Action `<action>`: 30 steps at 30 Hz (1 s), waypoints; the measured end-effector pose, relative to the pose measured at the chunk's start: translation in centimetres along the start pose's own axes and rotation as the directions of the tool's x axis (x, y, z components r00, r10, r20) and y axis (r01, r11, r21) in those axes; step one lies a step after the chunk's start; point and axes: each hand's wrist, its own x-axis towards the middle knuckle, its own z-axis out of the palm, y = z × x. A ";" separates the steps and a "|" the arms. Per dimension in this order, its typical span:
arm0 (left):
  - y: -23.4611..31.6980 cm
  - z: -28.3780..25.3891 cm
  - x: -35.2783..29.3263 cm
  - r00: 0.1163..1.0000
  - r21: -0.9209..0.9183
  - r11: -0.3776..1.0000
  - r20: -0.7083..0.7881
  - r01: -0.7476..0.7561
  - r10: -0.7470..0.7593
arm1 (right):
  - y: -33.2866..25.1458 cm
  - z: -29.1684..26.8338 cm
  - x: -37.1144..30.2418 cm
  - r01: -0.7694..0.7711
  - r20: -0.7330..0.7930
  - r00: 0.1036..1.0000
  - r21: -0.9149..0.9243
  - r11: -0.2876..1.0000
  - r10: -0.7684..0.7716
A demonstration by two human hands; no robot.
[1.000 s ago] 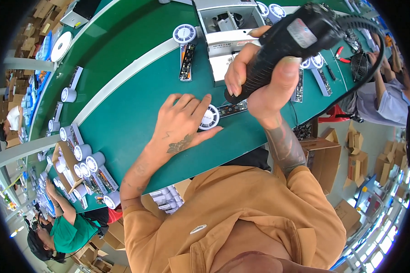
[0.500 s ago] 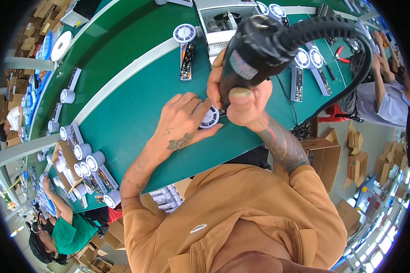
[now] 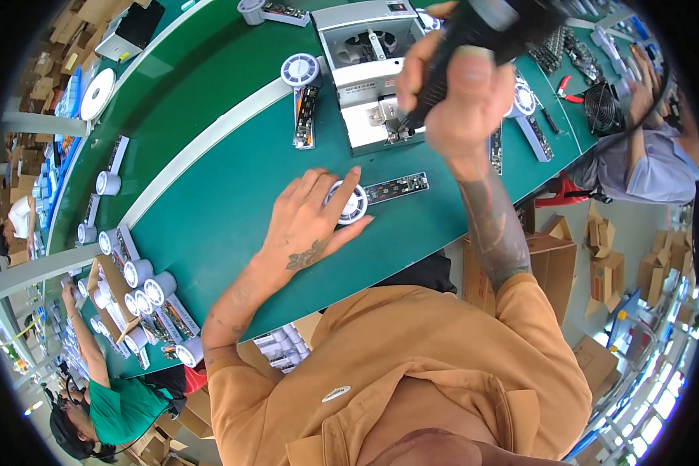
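My left hand point(image 3: 307, 213) lies over the round vented head of a handheld fan body point(image 3: 396, 188), index finger and thumb round its rim. The fan body lies flat on the green table, its circuit board exposed along the handle and pointing right. In my right hand point(image 3: 466, 109) is a black electric screwdriver point(image 3: 485, 27), gripped in a fist and tilted. Its lower end reaches the front of a grey, box-shaped screw feeder point(image 3: 369, 95); whether the bit touches it I cannot tell. Part of the screwdriver is cut off by the dark picture rim.
Another fan body point(image 3: 305, 116) lies left of the feeder. Several more point(image 3: 159, 291) cluster at the left with a cardboard box point(image 3: 109, 287). Red-handled pliers point(image 3: 571, 92) and a black coil point(image 3: 602, 109) lie at the right. Co-workers sit at both sides.
My right hand has lifted the screwdriver off the fan body and carried it up to the feeder, uncovering the circuit board. My left hand stays on the fan body, which has barely moved.
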 end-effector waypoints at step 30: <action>-0.1 -0.2 -0.5 1.000 -0.036 0.999 -0.018 0.010 -0.010 | -0.2 1.2 -6.5 -0.222 0.210 0.959 0.143 0.964 0.190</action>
